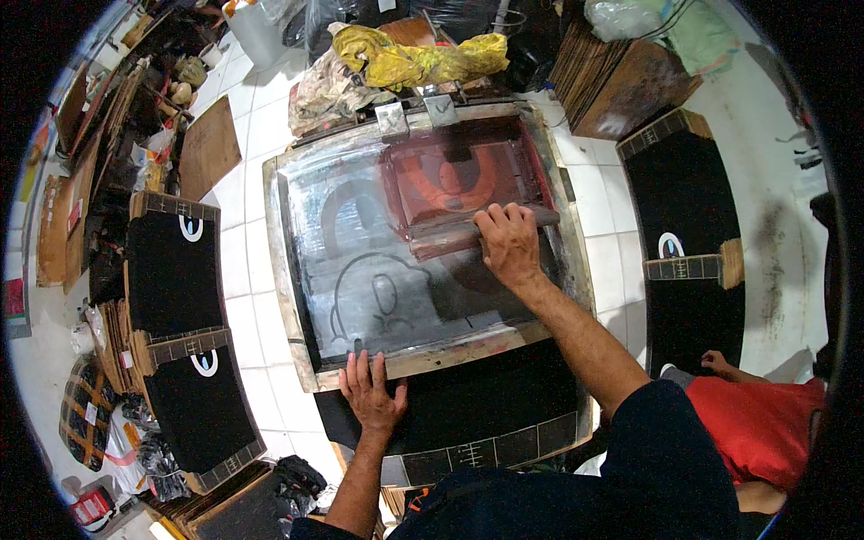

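Note:
A large screen-printing frame [450, 354] with a worn pale border lies in front of me over a black panel [486, 405]. My right hand [510, 241] is closed around the right part of a squeegee [441, 238], a long bar lying crosswise on the mesh [310, 225]. Just beyond the bar, dark red ink [450, 171] covers the upper right part of the mesh. Faint curved outlines show on the rest of it. My left hand [371, 396] lies on the frame's near border, fingers stretched out and holding nothing. Two metal clamps [441, 110] grip the far border.
Black panels with eye-like prints [175, 274] stand on boards at the left, and more black panels [675, 193] at the right. A yellow cloth [418, 58] lies behind the frame. A person in red [756, 418] sits at lower right. Stacked boards [621, 76] stand at far right.

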A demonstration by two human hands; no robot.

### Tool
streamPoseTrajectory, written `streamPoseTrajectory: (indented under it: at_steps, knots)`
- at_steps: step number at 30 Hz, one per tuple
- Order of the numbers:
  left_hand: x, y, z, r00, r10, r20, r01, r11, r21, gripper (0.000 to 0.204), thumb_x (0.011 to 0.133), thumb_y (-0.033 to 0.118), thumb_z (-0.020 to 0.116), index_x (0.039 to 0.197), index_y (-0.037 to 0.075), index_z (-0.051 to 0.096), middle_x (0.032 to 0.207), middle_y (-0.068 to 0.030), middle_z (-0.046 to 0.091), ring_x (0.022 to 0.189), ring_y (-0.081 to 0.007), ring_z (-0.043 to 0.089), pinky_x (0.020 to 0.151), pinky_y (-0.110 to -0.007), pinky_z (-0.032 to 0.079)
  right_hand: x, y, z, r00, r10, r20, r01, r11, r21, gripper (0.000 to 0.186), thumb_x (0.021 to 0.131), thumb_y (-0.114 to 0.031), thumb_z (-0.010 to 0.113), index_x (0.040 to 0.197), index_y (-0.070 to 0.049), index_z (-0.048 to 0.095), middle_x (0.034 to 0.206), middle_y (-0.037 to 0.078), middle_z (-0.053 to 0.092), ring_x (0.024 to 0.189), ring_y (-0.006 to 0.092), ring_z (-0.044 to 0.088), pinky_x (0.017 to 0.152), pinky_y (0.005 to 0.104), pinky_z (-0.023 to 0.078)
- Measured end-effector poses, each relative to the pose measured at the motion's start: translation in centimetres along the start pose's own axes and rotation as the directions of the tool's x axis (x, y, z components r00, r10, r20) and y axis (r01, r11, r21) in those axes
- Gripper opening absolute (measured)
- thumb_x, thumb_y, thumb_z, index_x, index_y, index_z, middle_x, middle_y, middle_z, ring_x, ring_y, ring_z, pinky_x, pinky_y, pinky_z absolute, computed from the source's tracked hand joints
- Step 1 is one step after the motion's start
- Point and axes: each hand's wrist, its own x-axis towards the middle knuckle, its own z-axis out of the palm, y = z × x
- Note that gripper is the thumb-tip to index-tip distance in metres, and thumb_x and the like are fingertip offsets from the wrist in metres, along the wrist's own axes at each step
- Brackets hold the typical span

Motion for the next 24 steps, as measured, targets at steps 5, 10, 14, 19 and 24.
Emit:
streamPoseTrajectory:
  at_steps: [5,10,14,19,24]
  knots:
    - [2.6,0.3,-2.0,1.0,0.012,-0.013,-0.014,0.995,-0.101,0.055,0.073,0.023,0.08,0.124,0.01,0.066,0.123,-0.013,0.064,0.123,-0.0343,0.056,0.113,-0.055,0.034,0.3,0.6,-0.1,0.999,-0.02,-0.028,0.021,0.999,0.044,0.021,0.08,-0.006,0.065,0.1,-0.012,0.065,0.094,0.006,0.063,0.094,0.0286,0.061,0.092,0.0436,0.044]
    - [5.1,0.5,-5.2,0.998,0.05,0.038,-0.044,0.989,-0.144,0.039,0.064,0.016,0.083,0.1,0.009,0.071,0.095,-0.0082,0.065,0.092,-0.0312,0.06,0.091,-0.047,0.041,4.4,2.0,-1.0,1.0,-0.005,0.027,0.003,0.998,0.068,0.027,0.077,-0.006,0.071,0.102,-0.012,0.065,0.097,0.008,0.067,0.099,0.0301,0.064,0.09,0.0448,0.046]
    - [5.3,1.1,-6.0,0.998,0.017,0.068,-0.007,0.989,-0.148,0.041,0.063,0.013,0.084,0.101,0.009,0.072,0.095,-0.0082,0.065,0.094,-0.0306,0.06,0.092,-0.047,0.041,6.7,4.1,-0.9,0.981,-0.069,0.18,0.048,0.992,0.116,0.036,0.073,-0.008,0.078,0.106,-0.012,0.067,0.102,0.009,0.069,0.103,0.0318,0.065,0.088,0.0474,0.049]
    - [5.4,1.3,-6.0,0.998,-0.009,0.063,0.019,0.987,-0.16,0.041,0.064,0.012,0.085,0.103,0.009,0.072,0.096,-0.0079,0.066,0.095,-0.0304,0.06,0.092,-0.047,0.042,4.9,4.3,-0.8,0.946,-0.124,0.299,0.085,0.987,0.138,0.04,0.075,-0.009,0.079,0.113,-0.013,0.068,0.106,0.008,0.07,0.106,0.0324,0.065,0.091,0.0486,0.049]
    - [5.6,1.6,-6.6,0.994,-0.014,0.105,0.028,0.99,-0.138,0.042,0.063,0.013,0.085,0.104,0.009,0.072,0.098,-0.0086,0.066,0.097,-0.0304,0.06,0.094,-0.048,0.042,11.3,6.7,2.8,0.968,-0.164,0.191,0.141,0.982,0.125,0.038,0.076,-0.014,0.08,0.112,-0.013,0.069,0.101,0.01,0.071,0.101,0.035,0.067,0.09,0.0494,0.05]
